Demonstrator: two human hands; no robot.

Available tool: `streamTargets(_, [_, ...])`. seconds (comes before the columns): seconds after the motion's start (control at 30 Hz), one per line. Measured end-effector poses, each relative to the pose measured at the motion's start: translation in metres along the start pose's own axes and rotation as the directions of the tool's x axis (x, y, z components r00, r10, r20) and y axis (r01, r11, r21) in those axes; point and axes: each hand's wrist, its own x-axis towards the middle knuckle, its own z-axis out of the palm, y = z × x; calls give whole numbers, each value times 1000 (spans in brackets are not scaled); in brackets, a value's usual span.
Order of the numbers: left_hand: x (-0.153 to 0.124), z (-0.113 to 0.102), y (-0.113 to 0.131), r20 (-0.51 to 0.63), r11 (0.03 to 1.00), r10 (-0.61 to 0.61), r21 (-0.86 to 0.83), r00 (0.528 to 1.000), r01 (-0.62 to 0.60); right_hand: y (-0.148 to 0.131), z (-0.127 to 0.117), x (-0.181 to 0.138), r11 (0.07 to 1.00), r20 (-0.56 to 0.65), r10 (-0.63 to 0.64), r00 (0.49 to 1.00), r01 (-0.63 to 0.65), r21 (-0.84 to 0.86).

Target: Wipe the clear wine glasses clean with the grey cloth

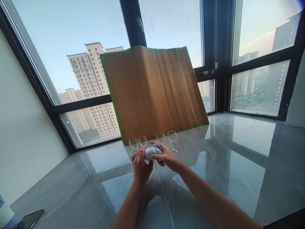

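Observation:
Both hands are closed around a bunched pale grey cloth, held low over the glossy grey surface. My left hand grips it from the left, and my right hand pinches its right end with thumb and fingers. A clear rounded edge shows at the cloth's right side, perhaps part of a glass; the rest is wrapped or covered. Just beyond the hands stand several small clear stemmed glasses: one glass at far left, another beside it, a third partly behind my right hand, and a rightmost glass upright on its foot.
A folded bamboo mat with green edging leans against the dark-framed windows behind the glasses. At the lower left lie a phone and a white roll-like object. A white wall borders the left side.

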Motion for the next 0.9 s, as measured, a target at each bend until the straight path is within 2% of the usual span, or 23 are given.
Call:
streamTargets(0.23, [0,1,1,-9,992,-62,-114,998,60,5,0,3,999,-36,-31,999,32,30])
streamTargets(0.5, [2,1,4,42,959,-141,-244,989,147,7,1,2,982,-76,-53,996,66,177])
streamTargets(0.7, [4,3,3,131,860,-198,-452,971,236,8,1,3,973,-97,-40,994,61,224])
streamTargets(0.9, [5,4,6,191,749,-259,-579,947,322,11,0,5,963,-117,-40,992,69,261])
